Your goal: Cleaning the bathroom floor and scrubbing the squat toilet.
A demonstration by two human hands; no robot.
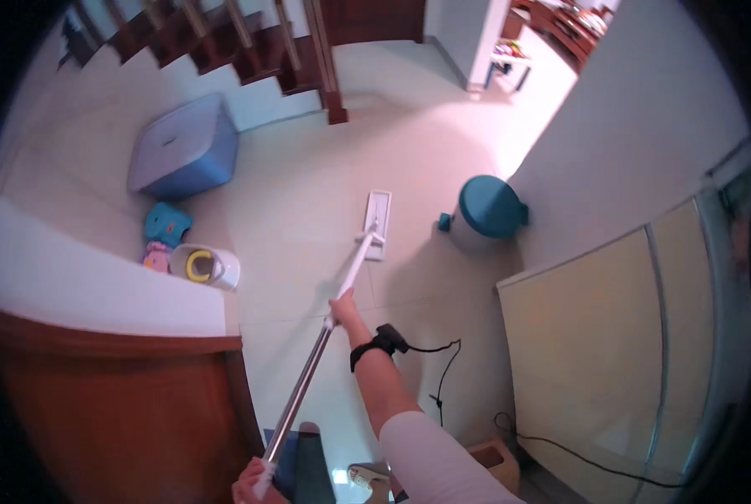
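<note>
A flat floor mop runs up from the lower left, its pole [304, 382] silver below and white above. Its white rectangular head [379, 206] lies flat on the pale tiles. Low on the pole, my left hand [253, 482] grips the white end. Farther up, my right hand [342, 307] wraps around the pole near where silver meets white. A black strap with a small device [384, 342] sits on my right wrist, and a cable hangs from it.
To the right of the mop head stands a pedal bin with a teal lid [491, 206]. At left are a blue lidded storage box [192, 151], a teal stool [167, 223] and a white potty with a yellow seat [199, 265]. A cream cabinet [590, 336] lines the right; stairs rise behind.
</note>
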